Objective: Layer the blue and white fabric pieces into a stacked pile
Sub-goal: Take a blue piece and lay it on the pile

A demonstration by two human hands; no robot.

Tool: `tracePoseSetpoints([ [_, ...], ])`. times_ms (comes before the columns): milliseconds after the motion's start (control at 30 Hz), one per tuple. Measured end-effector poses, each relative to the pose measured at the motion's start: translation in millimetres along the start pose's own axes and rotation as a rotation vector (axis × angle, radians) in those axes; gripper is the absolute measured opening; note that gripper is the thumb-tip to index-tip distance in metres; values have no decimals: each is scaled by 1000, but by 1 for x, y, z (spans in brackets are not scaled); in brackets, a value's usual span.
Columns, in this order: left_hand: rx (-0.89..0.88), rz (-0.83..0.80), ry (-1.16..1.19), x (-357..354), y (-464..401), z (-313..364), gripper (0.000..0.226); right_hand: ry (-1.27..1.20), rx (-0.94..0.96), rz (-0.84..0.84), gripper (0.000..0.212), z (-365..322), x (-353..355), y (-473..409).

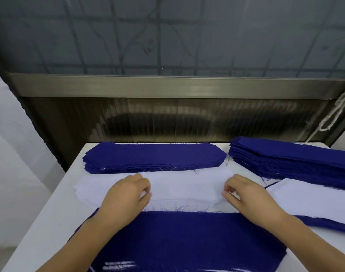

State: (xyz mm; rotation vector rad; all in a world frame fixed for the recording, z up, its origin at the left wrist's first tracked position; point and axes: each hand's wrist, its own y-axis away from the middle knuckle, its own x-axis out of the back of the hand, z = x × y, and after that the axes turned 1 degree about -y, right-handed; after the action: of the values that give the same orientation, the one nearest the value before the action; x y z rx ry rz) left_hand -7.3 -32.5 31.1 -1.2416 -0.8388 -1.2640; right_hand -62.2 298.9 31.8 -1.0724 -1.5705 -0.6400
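A white fabric piece (185, 188) lies across the middle of the white table (50, 222). My left hand (126, 197) pinches it on the left with curled fingers. My right hand (248, 195) pinches its right part the same way. Nearer to me, a large blue fabric piece (187, 238) lies under my forearms, its frayed far edge just below the white piece. Behind the white piece sits a flat stack of blue pieces (154, 157).
A taller stack of blue pieces (293, 160) stands at the back right, with a white piece over blue (314, 199) in front of it. A dark window frame (167, 87) rises behind the table. The table's left edge drops off to the floor.
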Motion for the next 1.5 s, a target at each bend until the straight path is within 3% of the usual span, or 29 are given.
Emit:
tracePoseSetpoints([
  [233, -15, -41, 151, -26, -74, 22, 11, -55, 77, -40, 14, -19, -29, -83],
  [400, 76, 126, 158, -45, -105, 14, 14, -42, -36, 82, 19, -8, -40, -115],
  [533, 230, 25, 239, -54, -121, 5, 16, -31, -147, 75, 21, -1, -46, -128],
  [800, 206, -130, 257, -48, -134, -1, 17, -23, -118, -12, 12, 6, -38, -144],
  [1133, 243, -240, 299, -40, -143, -1, 36, 19, -143, -248, 34, 6, -21, -170],
  [1333, 256, -256, 310, -38, -149, 0, 35, 48, -137, -278, 28, 12, -26, -180],
  [1500, 281, -181, 297, -42, -151, 4, 12, 37, -181, -261, 29, 14, -27, -185],
])
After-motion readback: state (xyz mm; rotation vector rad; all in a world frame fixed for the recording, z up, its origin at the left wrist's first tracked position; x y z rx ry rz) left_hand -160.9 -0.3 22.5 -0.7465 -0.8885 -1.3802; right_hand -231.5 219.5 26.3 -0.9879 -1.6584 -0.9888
